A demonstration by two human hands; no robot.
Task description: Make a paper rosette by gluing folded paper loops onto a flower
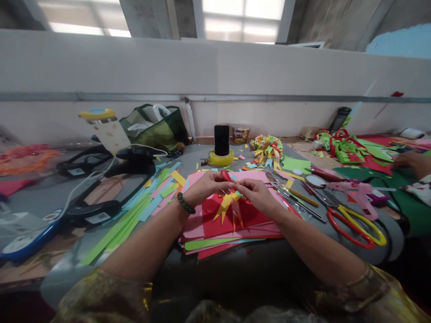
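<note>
My left hand (209, 185) pinches a small red paper strip (226, 176) between thumb and fingers, a green bead bracelet on its wrist. Close against it, my right hand (257, 194) has its fingers closed at the top of a paper piece (229, 207) with yellow and pink pointed ends and a bit of blue. The pointed ends hang over a red sheet (211, 220), which lies on a stack of pink sheets (193, 226). The fingertips almost meet, and the exact grip between them is partly hidden.
Green and blue strips (126, 224) lie at left. A phone (222, 140) stands in a yellow tape roll (221, 157). Scissors (357, 226), a pink glue gun (360, 195) and tweezers (299, 202) lie at right. Another person's hand (412, 162) shows at far right.
</note>
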